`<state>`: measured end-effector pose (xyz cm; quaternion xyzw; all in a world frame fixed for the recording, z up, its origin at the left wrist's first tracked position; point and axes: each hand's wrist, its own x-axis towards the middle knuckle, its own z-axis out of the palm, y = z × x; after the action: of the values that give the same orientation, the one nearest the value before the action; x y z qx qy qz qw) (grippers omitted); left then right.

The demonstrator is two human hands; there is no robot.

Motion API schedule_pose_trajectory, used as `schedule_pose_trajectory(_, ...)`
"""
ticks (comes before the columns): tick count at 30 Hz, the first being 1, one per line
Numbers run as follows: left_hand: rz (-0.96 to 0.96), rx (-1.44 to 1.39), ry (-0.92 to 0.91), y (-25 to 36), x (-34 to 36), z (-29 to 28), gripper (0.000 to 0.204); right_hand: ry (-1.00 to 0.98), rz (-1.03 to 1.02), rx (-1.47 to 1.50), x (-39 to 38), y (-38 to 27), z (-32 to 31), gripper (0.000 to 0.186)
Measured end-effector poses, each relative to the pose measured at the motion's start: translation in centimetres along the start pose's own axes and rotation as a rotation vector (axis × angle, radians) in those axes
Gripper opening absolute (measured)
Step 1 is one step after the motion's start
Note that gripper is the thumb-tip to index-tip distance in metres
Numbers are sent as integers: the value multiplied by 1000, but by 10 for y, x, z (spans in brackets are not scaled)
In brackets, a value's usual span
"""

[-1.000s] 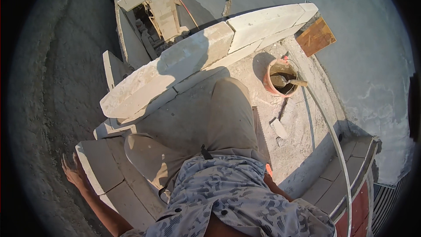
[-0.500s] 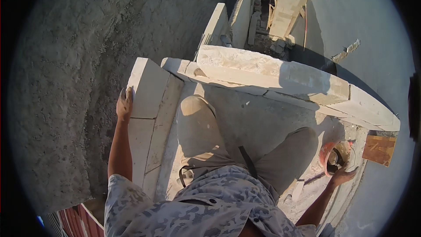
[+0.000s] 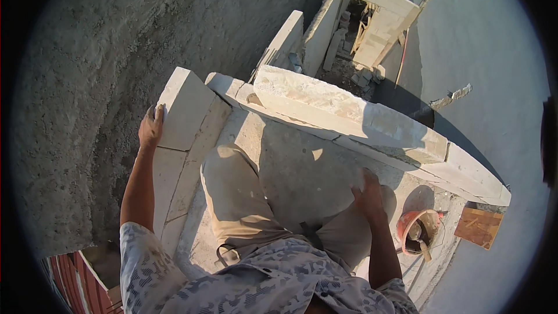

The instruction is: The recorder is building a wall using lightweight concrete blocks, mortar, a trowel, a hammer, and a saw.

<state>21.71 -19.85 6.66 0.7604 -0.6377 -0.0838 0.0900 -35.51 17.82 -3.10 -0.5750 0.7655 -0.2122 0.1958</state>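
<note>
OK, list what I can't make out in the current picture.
All in the head view:
- Left hand: palm hidden by the hand itself, so its hold on the block is unclear.
- Right hand: fingertips blurred.
- Bucket: contents partly covered by the trowel and shadow.
- Red panel: cut off by the lower edge.
- Rubble: pieces too small.

- Wall block [image 3: 187, 110]: plain off-white.
- Shirt [image 3: 267, 279]: pale grey, darker camouflage blotches, fine stripes.
- Trousers [image 3: 232, 192]: beige.
- Bucket [image 3: 401, 229]: faded orange-red.
- Trowel handle [image 3: 426, 252]: light tan.
- Board [image 3: 479, 228]: orange-brown, darker patches.
- Panel [image 3: 65, 282]: dark red, pale strip.
</note>
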Motion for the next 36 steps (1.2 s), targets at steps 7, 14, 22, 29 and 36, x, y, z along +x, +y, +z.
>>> schedule_pose_trajectory(7,-40,-21,23,2,0,2,89,-367,-101,12,18,-53,44,67)
schedule_pose_trajectory(14,-8,-7,49,-4,2,3,86,-477,-164,49,43,-95,65,80)
schedule_pose_trajectory(22,-6,-21,15,13,-7,5,81,-308,-427,10,95,-186,76,83)
schedule_pose_trajectory(29,18,-46,40,-2,-8,-4,81,-599,-247,25,70,-167,70,72)
schedule_pose_trajectory(36,25,-35,49,4,1,8,83,-795,-158,-15,25,-91,90,68)
